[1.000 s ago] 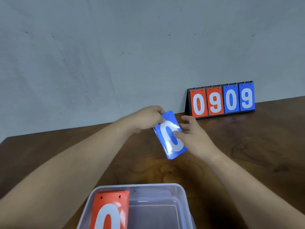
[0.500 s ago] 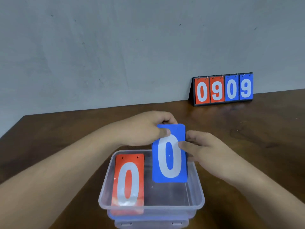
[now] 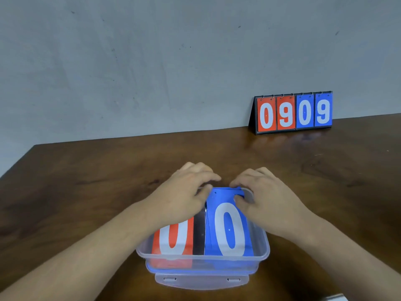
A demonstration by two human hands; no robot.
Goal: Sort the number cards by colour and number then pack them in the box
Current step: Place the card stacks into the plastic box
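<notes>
Blue cards lie in the right half of the clear plastic box, the top one showing a large white "0" with a small dot at its centre and two punched holes near its far edge; layered edges along its left side suggest more than one card. In this single head view, both hands are on the far end of that pile. The left hand has its fingers curled over the far left corner and its thumb at the card's top edge. The right hand presses its thumb on the face near the far right hole, with its fingers bent down behind the far edge, so each hand pinches the blue cards. A red card with a white "0" lies in the left half of the box, its far part hidden under the left wrist, and a dark gap separates it from the blue ones. The box rests on what looks like its own lid, with two clip slots facing the camera, near the front of the brown wooden desk. Well apart, at the back right against the grey wall, a black flip scoreboard stands upright, reading "09" in red and "09" in blue.
</notes>
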